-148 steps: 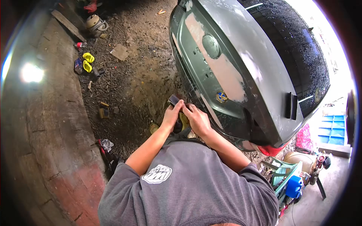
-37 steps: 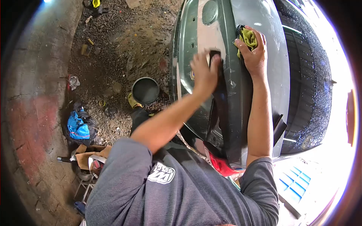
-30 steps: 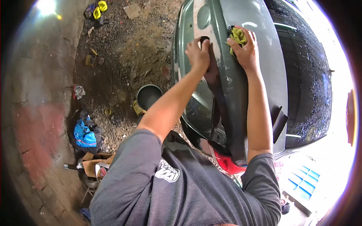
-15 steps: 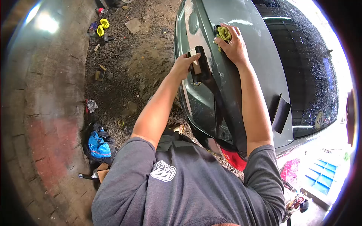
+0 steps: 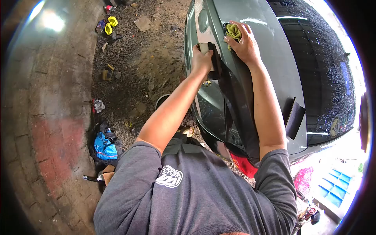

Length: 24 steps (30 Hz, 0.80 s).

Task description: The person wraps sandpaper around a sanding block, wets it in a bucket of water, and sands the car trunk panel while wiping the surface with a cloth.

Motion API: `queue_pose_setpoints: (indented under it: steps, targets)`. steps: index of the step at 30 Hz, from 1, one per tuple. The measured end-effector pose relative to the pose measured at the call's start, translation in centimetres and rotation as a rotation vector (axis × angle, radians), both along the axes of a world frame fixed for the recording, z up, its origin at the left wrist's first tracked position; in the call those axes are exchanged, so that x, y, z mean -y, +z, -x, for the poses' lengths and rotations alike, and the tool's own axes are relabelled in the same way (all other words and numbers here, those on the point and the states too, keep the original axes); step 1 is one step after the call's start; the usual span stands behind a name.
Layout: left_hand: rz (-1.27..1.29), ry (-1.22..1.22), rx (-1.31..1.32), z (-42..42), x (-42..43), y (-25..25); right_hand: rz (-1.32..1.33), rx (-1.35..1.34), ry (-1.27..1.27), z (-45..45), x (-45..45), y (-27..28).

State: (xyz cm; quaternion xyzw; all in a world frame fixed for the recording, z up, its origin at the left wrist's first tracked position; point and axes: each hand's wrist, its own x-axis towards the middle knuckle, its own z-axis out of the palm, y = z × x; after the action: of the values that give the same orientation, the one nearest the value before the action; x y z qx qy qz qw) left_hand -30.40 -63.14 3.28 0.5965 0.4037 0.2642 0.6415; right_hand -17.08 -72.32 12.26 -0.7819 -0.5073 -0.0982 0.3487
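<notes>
My left hand (image 5: 201, 62) is closed around a pale sanding block (image 5: 204, 47) with black sandpaper (image 5: 216, 66) wrapped on it. The block lies against the rear face of a dark green car (image 5: 270, 74), at a pale, sanded-looking strip (image 5: 202, 34). Bunched in my right hand (image 5: 248, 47) is a yellow-green cloth (image 5: 234, 33), pressed near the trunk lid's rear edge. My fingers partly cover both items. A loose sheet of black sandpaper (image 5: 295, 118) rests curled on the trunk lid, right of my right forearm.
Water drops cover the rear window (image 5: 319, 66). On the gravel to the left lie yellow shoes (image 5: 111, 25), a blue bag (image 5: 105, 147) and scraps. A bucket rim (image 5: 159, 100) shows beside my left forearm. A blue tray (image 5: 334, 187) is at lower right.
My left hand has moved slightly forward along the car's rear and now wraps further around the sanding block. The right hand keeps the cloth in nearly the same place.
</notes>
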Motion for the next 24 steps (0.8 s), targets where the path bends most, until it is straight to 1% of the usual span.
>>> queue_pose_setpoints:
  steps: [3, 7, 8, 11, 15, 18, 19, 21, 23, 24]
  targets:
    - [0.107, -0.037, 0.086, 0.4, -1.0, 0.2, -0.021, -0.009, 0.020, 0.0, 0.2, -0.1]
    - [-0.003, -0.103, -0.091, 0.6, -0.4, 0.3, 0.003, 0.074, 0.040, 0.7, 1.1, 0.1]
    - [-0.058, -0.116, -0.180, 0.1, -0.7, -0.8, 0.040, 0.088, 0.027, 0.9, 1.6, 0.1]
    - [-0.189, -0.152, -0.227, 1.0, 0.0, 0.6, 0.018, 0.038, -0.003, 1.6, 1.8, 0.3]
    - [-0.211, -0.177, -0.199, 1.1, -0.3, -0.8, 0.008, 0.003, -0.009, 1.7, 1.2, 0.5]
    - [-0.053, -0.152, -0.188, 3.7, 3.7, 3.2, -0.002, -0.007, 0.012, 1.5, 1.1, 0.4]
    - [-0.228, -0.108, -0.161, 4.2, 5.4, 0.3, -0.002, -0.023, 0.011, 1.6, 1.2, 0.4]
    - [-0.180, -0.068, -0.124, 4.1, 6.5, -1.6, -0.003, 0.010, 0.009, 1.4, 1.2, 0.1]
    - [-0.253, -0.011, -0.141, 1.9, 3.7, -0.7, -0.007, 0.032, 0.023, 1.0, 1.1, -0.1]
    - [-0.137, -0.024, -0.153, 0.2, 1.0, -0.4, -0.009, 0.031, 0.033, 0.9, 1.1, -0.2]
